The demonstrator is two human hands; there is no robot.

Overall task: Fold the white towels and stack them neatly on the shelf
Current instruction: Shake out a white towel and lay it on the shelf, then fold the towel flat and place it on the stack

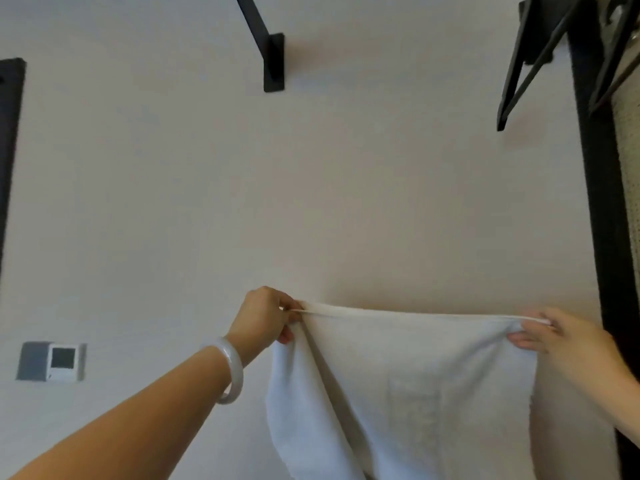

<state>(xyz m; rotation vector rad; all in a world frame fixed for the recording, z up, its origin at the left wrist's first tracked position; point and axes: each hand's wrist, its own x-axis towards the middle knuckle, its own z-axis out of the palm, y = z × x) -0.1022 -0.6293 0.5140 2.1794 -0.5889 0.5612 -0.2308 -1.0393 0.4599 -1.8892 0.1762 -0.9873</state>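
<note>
Soft, even indoor light on a pale wall, in a slightly blurred wide-angle view.

The cream wall (346, 168) is bright and evenly lit, without glare. Faint pinkish shadows lie just right of the black wall bracket (273, 62) and beside the black rack (533, 36) at the upper right, so light comes from the left. The white towel (415, 375) shows only soft grey shading in its folds. The whole picture is slightly soft, and the right hand (568, 341) is blurriest. Lens distortion bends the edges: the dark frame (8, 150) at left and the black post (594, 202) at right lean and curve.
</note>
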